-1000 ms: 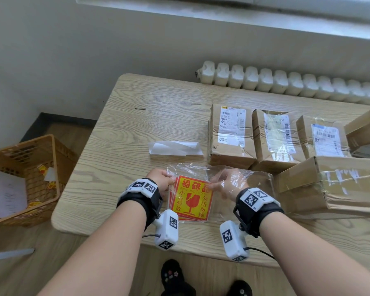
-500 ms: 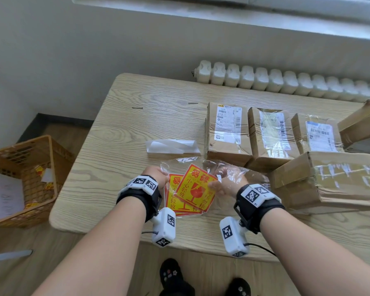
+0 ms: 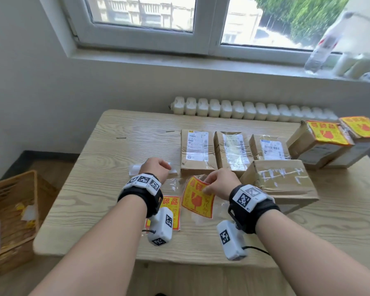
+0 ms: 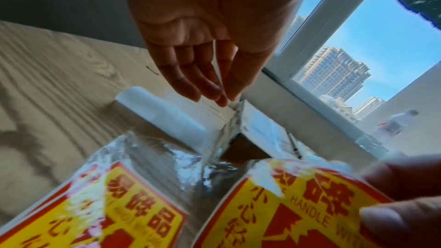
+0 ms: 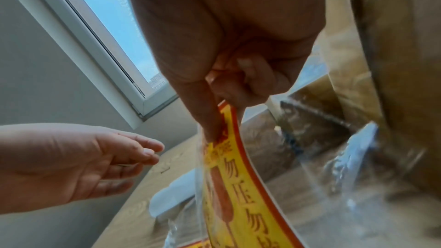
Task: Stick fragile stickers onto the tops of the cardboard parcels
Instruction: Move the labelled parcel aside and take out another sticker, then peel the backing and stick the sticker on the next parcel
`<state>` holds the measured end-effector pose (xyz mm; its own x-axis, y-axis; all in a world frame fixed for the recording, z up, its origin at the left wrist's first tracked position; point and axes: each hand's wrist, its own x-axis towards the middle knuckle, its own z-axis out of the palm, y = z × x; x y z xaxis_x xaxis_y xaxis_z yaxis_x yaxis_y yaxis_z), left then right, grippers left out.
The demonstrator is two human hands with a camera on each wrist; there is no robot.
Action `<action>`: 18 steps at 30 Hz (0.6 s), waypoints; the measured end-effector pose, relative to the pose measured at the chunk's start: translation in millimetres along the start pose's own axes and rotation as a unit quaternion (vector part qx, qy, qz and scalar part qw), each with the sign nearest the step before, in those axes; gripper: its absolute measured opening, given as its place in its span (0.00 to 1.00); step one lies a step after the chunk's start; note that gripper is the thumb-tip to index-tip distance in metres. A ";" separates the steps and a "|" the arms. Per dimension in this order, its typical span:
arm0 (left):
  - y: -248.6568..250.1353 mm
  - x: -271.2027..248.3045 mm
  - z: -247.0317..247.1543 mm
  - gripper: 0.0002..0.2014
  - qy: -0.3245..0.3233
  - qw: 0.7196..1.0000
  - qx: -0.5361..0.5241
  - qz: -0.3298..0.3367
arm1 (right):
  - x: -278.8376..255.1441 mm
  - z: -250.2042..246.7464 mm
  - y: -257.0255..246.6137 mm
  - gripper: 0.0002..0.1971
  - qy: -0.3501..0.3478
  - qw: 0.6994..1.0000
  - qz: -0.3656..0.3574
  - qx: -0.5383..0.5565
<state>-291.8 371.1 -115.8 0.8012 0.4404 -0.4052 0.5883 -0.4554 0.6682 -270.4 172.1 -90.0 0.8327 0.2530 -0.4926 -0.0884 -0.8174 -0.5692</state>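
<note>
My right hand (image 3: 205, 186) pinches the top edge of a yellow and red fragile sticker (image 3: 198, 198) between thumb and fingers (image 5: 219, 90) and holds it tilted above the clear plastic bag. More stickers (image 3: 172, 208) lie in that bag (image 4: 107, 205) near the table's front edge. My left hand (image 3: 167, 167) hovers with relaxed, empty fingers (image 4: 214, 95) over a white backing paper (image 4: 162, 114). Three small cardboard parcels (image 3: 197, 150) stand in a row with a larger parcel (image 3: 280, 180) in front. Two stickered parcels (image 3: 325, 133) are at the far right.
A wicker basket (image 3: 11, 210) with paper scraps stands on the floor to the left. A radiator (image 3: 244, 110) runs behind the table, and a plastic bottle (image 3: 323, 45) stands on the windowsill. The table's (image 3: 107, 159) left half is bare wood.
My right hand has drawn one sticker out of the bag and lifted it. My left hand let go of the bag and moved forward. The head view tilted up.
</note>
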 end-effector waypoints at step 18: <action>93.5 -91.4 7.4 0.06 -0.233 0.963 -0.102 0.083 | -60.4 -109.5 16.8 0.06 0.213 0.947 -0.048 0.236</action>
<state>-309.2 282.6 -20.9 0.8725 -0.0427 -0.4867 0.4522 -0.3067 0.8375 -262.3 86.3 2.3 0.9852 0.0007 -0.1712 -0.1522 -0.4540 -0.8779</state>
